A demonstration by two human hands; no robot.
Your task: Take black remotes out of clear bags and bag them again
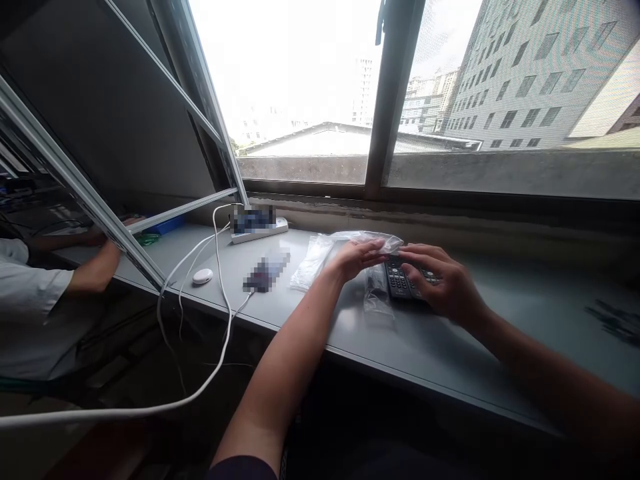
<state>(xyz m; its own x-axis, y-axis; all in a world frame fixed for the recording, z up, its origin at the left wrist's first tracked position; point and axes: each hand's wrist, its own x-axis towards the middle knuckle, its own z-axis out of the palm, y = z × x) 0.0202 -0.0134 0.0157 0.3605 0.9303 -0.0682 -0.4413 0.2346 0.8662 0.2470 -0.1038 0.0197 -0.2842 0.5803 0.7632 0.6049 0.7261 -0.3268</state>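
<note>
Right of centre, my left fingers (369,247) pinch a clear bag (394,243), seemingly steadying it; my right fingers (426,251) cover remotes (399,281), grip unclear.

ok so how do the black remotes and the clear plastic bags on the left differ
The remotes are black and opaque, while the bags are see-through and whitish. The remotes are long, straight-edged bars; the bags are thin, crinkled sheets. The remotes carry rows of buttons, and no buttons show on the bags. Both lie on the grey table.
</note>
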